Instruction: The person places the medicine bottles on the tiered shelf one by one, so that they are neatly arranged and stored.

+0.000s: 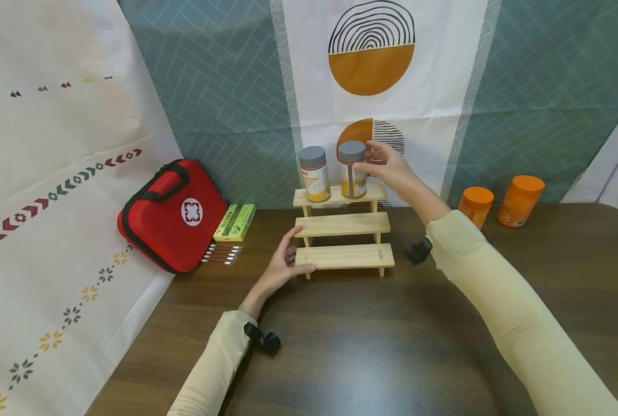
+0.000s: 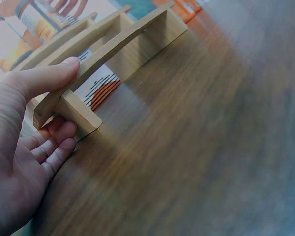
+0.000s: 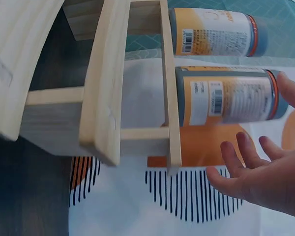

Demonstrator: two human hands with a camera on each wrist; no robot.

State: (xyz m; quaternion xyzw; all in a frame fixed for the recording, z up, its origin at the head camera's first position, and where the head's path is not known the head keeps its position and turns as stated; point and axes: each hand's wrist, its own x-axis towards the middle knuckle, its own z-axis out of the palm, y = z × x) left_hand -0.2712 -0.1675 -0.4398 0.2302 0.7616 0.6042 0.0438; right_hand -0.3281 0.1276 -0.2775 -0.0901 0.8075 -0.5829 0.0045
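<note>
A three-step wooden display stand (image 1: 343,256) is on the table. My left hand (image 1: 283,264) grips its left end; the thumb lies on the lowest step and the fingers curl against the side, as the left wrist view shows. On the top step stand two grey-lidded jars with white and yellow labels, a left jar (image 1: 315,178) and a right jar (image 1: 352,173). Beside the right jar is my right hand (image 1: 389,164), its fingers spread and apart from the jar. In the right wrist view the thumb (image 3: 289,91) is at the jar's lid, perhaps touching it.
A red zip case (image 1: 176,216) stands at the left, with a green and yellow box (image 1: 234,222) and several cotton swabs (image 1: 222,254) next to it. Two orange jars, a nearer one (image 1: 476,205) and another (image 1: 520,201), are on the right. A patterned cloth (image 1: 226,104) hangs behind.
</note>
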